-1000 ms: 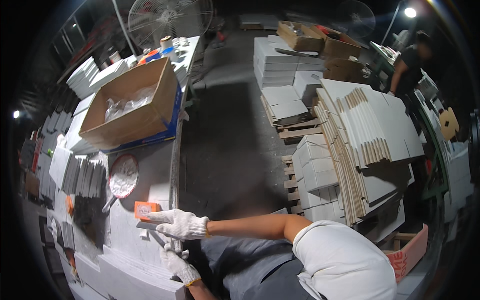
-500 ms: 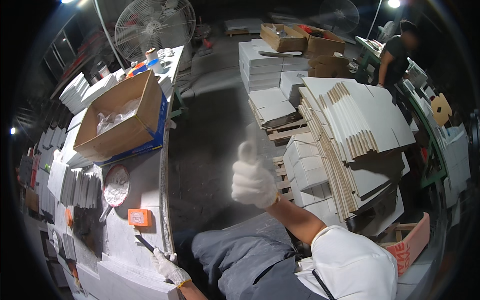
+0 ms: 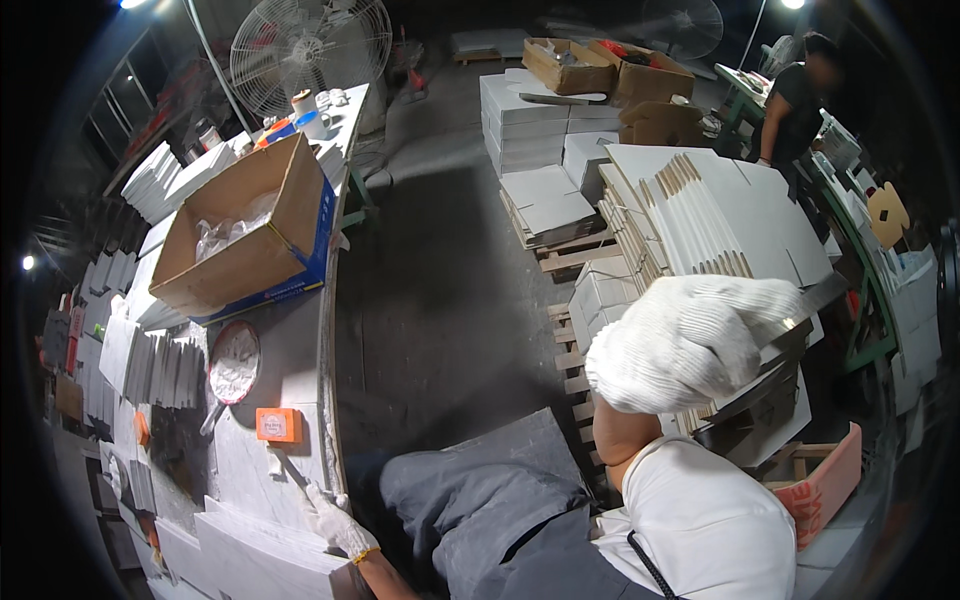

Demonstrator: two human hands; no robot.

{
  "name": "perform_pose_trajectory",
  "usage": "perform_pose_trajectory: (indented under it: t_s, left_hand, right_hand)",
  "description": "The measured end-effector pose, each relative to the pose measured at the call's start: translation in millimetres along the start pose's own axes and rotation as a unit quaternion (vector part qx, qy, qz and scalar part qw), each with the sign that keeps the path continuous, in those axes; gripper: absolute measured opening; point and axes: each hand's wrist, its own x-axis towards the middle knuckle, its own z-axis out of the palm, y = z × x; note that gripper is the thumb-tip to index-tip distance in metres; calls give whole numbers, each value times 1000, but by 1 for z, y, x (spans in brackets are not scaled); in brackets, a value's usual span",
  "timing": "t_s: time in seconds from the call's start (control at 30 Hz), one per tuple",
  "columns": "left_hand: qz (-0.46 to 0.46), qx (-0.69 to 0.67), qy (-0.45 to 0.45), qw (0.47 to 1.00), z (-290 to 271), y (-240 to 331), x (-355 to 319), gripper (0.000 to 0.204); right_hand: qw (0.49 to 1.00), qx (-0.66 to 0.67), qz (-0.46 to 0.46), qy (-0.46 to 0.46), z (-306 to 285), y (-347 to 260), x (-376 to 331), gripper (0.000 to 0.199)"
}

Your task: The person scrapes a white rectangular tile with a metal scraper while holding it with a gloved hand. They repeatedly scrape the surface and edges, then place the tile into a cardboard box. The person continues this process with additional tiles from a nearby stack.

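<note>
Gripping a flat grey board [image 3: 790,345] at right: gloved right hand [image 3: 690,345], fingers curled shut around it, raised near camera. Resting low left on white sheets [image 3: 250,555]: gloved left hand [image 3: 335,520], grip unclear, touching thin tool [image 3: 290,468]. Just beyond, orange block [image 3: 278,425]; farther left, open cardboard box [image 3: 250,240].

ribbed white knit glove on right hand [image 3: 690,345], matt brown cardboard box [image 3: 245,250]

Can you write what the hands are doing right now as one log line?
right hand: gloved, gripping flat card sheet | left hand: gloved, on white sheets
</note>
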Motion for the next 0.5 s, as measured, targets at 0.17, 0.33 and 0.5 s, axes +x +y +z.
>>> perform_pose_trajectory:
  t_s: [0.17,0.33,0.5]
  left_hand:
    - [-4,3,-15,1000,-5,-3,3,41]
    - [45,-32,-29,998,-10,-1,6,43]
    - [-4,-21,-32,999,-8,6,-3,42]
  right_hand:
    - [984,-65,21,166,-37,4,-29,24]
    - [957,-61,70,274,-82,26,-41,24]
    - [959,-77,67,264,-80,17,-35,27]
